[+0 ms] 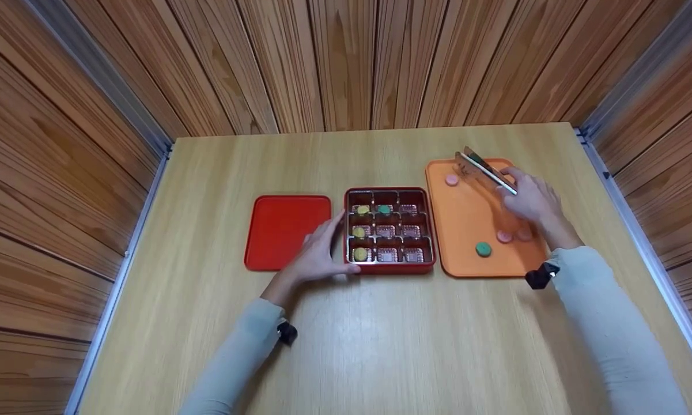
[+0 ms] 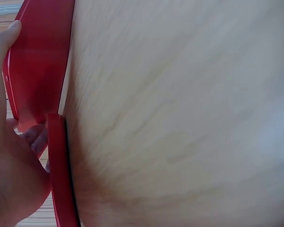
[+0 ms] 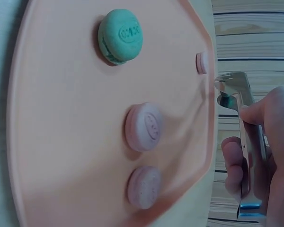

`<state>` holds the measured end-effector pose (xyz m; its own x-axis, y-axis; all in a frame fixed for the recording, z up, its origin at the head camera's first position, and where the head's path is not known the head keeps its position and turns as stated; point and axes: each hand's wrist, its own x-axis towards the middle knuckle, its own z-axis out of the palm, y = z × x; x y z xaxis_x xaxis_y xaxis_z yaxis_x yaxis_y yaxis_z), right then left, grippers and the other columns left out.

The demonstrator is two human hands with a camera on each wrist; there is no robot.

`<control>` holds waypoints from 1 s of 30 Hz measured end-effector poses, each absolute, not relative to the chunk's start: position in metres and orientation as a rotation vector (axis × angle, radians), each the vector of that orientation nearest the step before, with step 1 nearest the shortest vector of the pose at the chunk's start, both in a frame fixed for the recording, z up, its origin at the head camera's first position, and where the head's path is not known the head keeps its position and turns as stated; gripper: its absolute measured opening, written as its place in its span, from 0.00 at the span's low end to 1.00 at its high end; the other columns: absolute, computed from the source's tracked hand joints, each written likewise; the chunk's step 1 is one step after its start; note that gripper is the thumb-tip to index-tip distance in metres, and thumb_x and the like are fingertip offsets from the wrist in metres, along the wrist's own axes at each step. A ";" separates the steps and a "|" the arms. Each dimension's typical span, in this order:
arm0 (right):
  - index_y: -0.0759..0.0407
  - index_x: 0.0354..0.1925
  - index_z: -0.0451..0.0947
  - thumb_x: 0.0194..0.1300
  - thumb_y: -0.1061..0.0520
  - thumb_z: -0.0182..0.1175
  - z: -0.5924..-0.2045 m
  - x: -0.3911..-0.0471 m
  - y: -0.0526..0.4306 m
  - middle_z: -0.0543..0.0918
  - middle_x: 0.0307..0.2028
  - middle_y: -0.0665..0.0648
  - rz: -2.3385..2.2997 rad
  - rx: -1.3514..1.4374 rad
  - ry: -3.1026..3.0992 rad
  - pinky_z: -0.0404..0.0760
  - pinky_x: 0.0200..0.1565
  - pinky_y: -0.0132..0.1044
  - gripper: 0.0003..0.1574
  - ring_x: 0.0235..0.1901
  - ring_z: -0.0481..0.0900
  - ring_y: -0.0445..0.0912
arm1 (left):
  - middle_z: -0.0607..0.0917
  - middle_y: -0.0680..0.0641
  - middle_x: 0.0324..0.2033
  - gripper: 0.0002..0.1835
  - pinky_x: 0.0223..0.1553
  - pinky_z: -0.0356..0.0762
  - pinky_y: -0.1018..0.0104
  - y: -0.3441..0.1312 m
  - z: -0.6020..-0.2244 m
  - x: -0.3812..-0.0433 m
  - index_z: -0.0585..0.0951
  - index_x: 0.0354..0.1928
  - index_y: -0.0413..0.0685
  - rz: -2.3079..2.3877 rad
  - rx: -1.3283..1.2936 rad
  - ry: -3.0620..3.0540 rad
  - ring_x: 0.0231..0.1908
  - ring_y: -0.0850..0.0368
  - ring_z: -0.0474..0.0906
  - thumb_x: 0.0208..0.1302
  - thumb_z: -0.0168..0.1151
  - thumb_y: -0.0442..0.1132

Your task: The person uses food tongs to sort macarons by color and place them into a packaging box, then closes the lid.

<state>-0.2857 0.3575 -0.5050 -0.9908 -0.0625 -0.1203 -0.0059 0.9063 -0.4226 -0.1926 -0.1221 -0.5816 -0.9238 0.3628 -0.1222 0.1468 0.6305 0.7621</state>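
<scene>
My left hand (image 1: 316, 256) rests against the near left corner of a red box (image 1: 396, 268), thumb along its front wall and extended fingers along its left side. Inside the box, a divided insert (image 1: 386, 231) holds yellow macarons (image 1: 360, 254) down the left column and a green macaron (image 1: 384, 209) in the back middle compartment. My right hand (image 1: 533, 199) grips metal tongs (image 1: 490, 172), their tips apart above the far part of an orange tray (image 1: 461, 219). On that tray lie a green macaron (image 3: 120, 35) and pink macarons (image 3: 144, 127), one near the far left corner.
A flat red lid (image 1: 282, 230) lies left of the box, beside my left hand. All of it sits on a light wooden table (image 1: 392, 334), with wood-plank walls (image 1: 346, 63) at the back and sides.
</scene>
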 end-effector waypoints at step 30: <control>0.47 0.79 0.74 0.86 0.46 0.60 -0.466 -0.236 0.301 0.70 0.20 0.51 -0.590 -0.497 2.955 0.61 0.17 0.33 0.30 0.13 0.68 0.47 | 0.62 0.43 0.90 0.75 0.89 0.47 0.25 -0.122 -0.583 -0.193 0.46 0.94 0.65 1.170 0.401 2.592 0.90 0.40 0.55 0.54 0.84 0.69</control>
